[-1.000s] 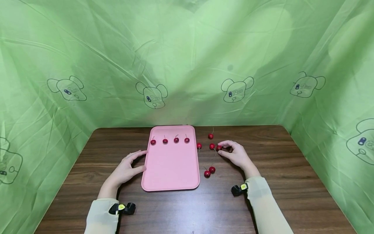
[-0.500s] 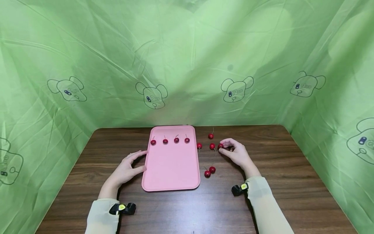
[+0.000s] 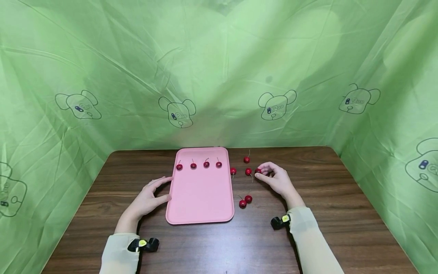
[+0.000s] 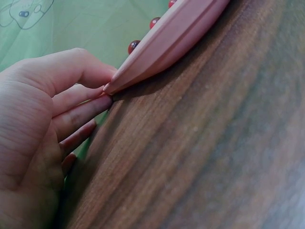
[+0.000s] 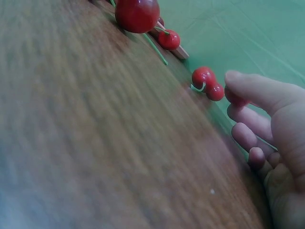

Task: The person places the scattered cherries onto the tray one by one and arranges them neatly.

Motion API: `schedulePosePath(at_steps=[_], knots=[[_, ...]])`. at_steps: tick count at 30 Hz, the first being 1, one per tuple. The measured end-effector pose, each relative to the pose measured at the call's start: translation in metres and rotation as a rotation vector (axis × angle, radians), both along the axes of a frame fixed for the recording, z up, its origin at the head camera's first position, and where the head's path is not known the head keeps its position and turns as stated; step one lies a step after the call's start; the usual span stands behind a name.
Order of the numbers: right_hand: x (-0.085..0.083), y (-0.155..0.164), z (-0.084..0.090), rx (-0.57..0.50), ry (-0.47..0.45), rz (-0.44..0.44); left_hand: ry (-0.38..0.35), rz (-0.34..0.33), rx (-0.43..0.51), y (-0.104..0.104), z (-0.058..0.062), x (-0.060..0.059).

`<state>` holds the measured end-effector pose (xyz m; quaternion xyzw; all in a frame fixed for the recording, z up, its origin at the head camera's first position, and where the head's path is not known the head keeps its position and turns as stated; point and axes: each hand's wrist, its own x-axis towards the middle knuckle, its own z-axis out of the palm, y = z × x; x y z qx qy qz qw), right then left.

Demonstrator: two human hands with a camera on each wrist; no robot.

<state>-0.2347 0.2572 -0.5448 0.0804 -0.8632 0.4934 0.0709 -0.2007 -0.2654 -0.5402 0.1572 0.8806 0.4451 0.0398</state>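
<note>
At nine o'clock of the pink tray (image 3: 200,198), left hand (image 3: 147,198) rests flat, fingers relaxed, fingertips touching the tray's edge. Four cherries (image 3: 199,164) sit in a row along its far end, so roughly four placed, six left; most of the tray is bare. At three o'clock, five loose cherries (image 3: 245,200) lie on the wooden surface (image 3: 342,213). Right hand (image 3: 277,180) pinches a sixth cherry (image 3: 258,171). Green cloth walls (image 3: 219,68) crowd the far edge; open room toward six o'clock.
</note>
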Motion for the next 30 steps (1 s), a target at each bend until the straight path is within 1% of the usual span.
schedulePosePath(at_steps=[9,16,19,23,25,27,30], knots=[[0.001,0.001,0.0,-0.025,0.003,-0.003,-0.002,0.0,0.002,0.002,0.001,0.0],[0.002,-0.002,0.003,-0.037,-0.01,-0.029,0.01,-0.002,-0.004,0.002,-0.001,-0.001],[0.007,-0.007,0.013,-0.074,-0.037,-0.028,0.011,-0.002,-0.006,0.001,-0.002,-0.001],[0.017,-0.015,0.035,-0.103,-0.067,-0.018,0.012,0.002,-0.01,0.0,-0.003,-0.001],[0.019,-0.016,0.039,-0.111,-0.067,-0.015,0.011,0.003,-0.015,0.0,-0.003,-0.001],[0.017,-0.016,0.036,-0.127,-0.064,-0.011,0.008,0.005,-0.019,-0.001,-0.003,-0.001],[0.009,-0.013,0.022,-0.167,-0.057,0.003,0.003,0.009,-0.021,-0.002,-0.003,-0.001]])
